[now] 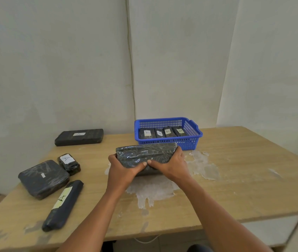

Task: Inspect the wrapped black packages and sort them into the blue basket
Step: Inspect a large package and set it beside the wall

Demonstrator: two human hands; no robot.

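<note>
The bench (235,179) was a wide wooden top with pale worn patches, and it carried everything. The blue basket (192,141) stood at its far side, near the wall, with four labelled black packages lying side by side inside it. The wrapped package (144,155) under inspection was a large flat black block. It was held tilted over the middle of the bench, just in front of the basket. The left hand (121,169) gripped its left end and the right hand (172,165) its right end, with fingers curled around the edges and both thumbs pressed on the near face.

No label showed on the face turned to the camera. To do this step well, I think the person should turn the block over slowly with both hands until the label can be read, and only then move it to the basket.

To the left lay a long flat package (79,137), a square package (43,179), a rolled package (62,206) and a small package (69,163), all apart from the hands.
</note>
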